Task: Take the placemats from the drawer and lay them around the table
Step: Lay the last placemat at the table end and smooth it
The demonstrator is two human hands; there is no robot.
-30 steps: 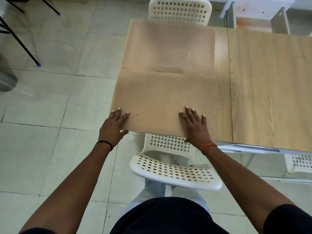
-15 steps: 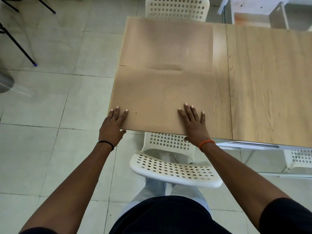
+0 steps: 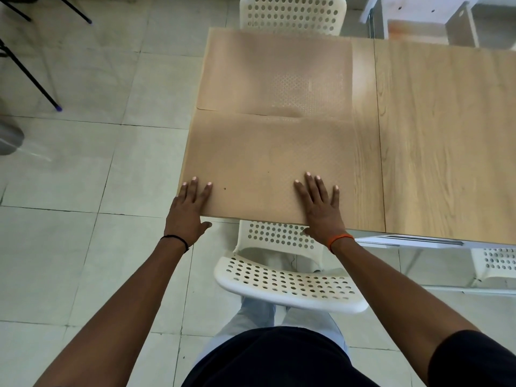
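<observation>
Step in hand: the near placemat point(image 3: 268, 163) is being pressed flat at the 6 o'clock edge of the table point(image 3: 446, 135).

Left hand point(image 3: 187, 210): released, fingers straight, laid on the mat's 7 o'clock corner, thumb below the table edge.

Right hand point(image 3: 321, 208): released, fingers spread flat on the mat's 5 o'clock corner.

Far placemat point(image 3: 276, 71): laid at 12 o'clock, its near edge touched or slightly overlapped by the near mat, with a small hump at the seam.

Next move, as judged: the seam is to be smoothed, then the bare 3 o'clock half of the table is to be covered.

Around: 1 white chair point(image 3: 290, 280) at 6 o'clock, against the legs; 1 second chair point(image 3: 293, 15) at 12 o'clock; 1 third chair point(image 3: 497, 261) at 4 o'clock.
</observation>
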